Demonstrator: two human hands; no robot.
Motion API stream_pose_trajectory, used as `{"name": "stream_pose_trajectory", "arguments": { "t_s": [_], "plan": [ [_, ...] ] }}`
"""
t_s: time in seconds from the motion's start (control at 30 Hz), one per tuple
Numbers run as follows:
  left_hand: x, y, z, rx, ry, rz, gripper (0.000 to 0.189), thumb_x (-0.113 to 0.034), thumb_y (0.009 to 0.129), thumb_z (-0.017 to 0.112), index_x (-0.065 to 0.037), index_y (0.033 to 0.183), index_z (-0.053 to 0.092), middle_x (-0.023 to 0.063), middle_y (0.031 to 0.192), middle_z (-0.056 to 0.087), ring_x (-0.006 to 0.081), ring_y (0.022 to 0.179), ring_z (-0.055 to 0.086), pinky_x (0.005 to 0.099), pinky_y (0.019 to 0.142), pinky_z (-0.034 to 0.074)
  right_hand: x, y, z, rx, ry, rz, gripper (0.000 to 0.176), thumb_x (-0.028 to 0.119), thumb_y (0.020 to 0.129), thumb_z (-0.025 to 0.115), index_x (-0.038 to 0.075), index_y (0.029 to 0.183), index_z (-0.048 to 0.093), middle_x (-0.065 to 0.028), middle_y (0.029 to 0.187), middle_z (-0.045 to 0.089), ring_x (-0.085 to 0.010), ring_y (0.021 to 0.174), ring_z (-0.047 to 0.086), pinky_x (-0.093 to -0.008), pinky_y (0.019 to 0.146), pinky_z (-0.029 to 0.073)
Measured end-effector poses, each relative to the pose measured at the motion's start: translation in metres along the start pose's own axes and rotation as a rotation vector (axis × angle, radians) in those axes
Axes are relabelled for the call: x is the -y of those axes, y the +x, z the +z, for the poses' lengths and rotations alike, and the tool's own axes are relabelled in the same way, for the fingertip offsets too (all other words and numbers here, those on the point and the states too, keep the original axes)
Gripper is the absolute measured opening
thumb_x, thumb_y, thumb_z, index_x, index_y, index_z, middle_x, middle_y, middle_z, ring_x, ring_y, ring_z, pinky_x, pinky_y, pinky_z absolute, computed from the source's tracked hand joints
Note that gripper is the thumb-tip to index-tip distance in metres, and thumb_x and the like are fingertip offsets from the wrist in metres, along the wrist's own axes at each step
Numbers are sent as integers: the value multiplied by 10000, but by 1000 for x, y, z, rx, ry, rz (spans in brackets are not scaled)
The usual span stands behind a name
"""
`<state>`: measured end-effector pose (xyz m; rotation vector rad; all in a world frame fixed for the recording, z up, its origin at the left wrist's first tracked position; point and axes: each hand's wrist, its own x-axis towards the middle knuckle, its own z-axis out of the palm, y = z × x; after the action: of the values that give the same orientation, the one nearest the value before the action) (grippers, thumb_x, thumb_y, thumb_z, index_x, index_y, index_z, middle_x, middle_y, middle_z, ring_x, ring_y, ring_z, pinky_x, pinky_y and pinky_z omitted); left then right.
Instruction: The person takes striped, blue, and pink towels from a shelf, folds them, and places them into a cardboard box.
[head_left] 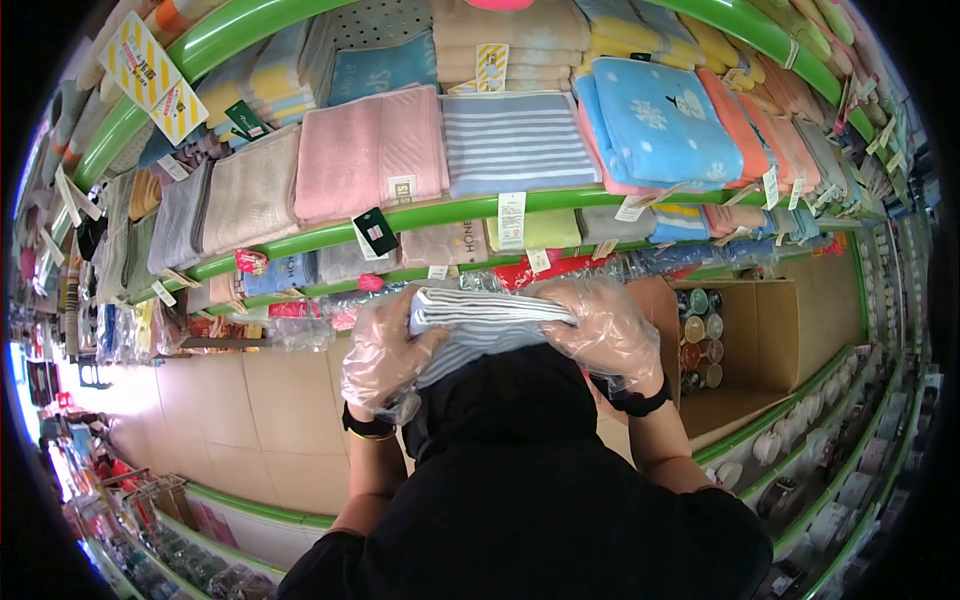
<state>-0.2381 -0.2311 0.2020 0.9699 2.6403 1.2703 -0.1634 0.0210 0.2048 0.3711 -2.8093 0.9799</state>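
Between my hands is a folded blue-and-white striped towel [490, 312], its layered edge facing up and its lower part hanging toward my body. My left hand [385, 345], in a clear plastic glove, grips the towel's left end. On the right end, my right hand [605, 325], gloved the same way, is closed around the towel. Just beyond my hands, the green-edged shelf carries a similar striped towel [520, 140], with a pink towel [370, 155] to its left and a blue snowflake towel [660, 120] to its right.
An open cardboard box [750, 340] with several round jars or cups [700, 330] stands at the right. Price tags [511, 220] hang along the green shelf edge [450, 212]. Tiled floor [225, 410] lies at the left. Lower shelves [800, 470] with goods curve behind me.
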Motion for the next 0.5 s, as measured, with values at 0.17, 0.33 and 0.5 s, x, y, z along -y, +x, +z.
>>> {"name": "stream_pose_trajectory", "arguments": {
  "t_s": [0.17, 0.33, 0.5],
  "plan": [
    [13, 2, 5, 35, -49, 21, 386, -146, 725, 716, -49, 1075, 585, 148, 887, 659, 336, 805, 639, 396, 709, 495, -4, -9, -1, 23, -68, 1, 275, 238, 780, 664, 116, 1026, 642, -130, 842, 665, -335, 745, 630, -430, 658, 474],
    [22, 6, 16, -45, -227, 131, 302, -22, 774, 641, -44, 1068, 575, 133, 988, 654, 334, 910, 619, 375, 774, 487, 8, -3, -10, 171, 18, 81, 269, 317, 845, 614, 115, 1020, 643, -157, 798, 648, -349, 726, 622, -445, 644, 469],
    [7, 12, 23, -155, -89, 183, 215, -40, 786, 642, -45, 986, 564, 137, 921, 615, 342, 842, 600, 394, 733, 472, 5, 2, -16, 237, 67, 124, 302, 356, 849, 619, 87, 984, 644, -170, 771, 639, -359, 722, 618, -446, 632, 465]
  ]
}}
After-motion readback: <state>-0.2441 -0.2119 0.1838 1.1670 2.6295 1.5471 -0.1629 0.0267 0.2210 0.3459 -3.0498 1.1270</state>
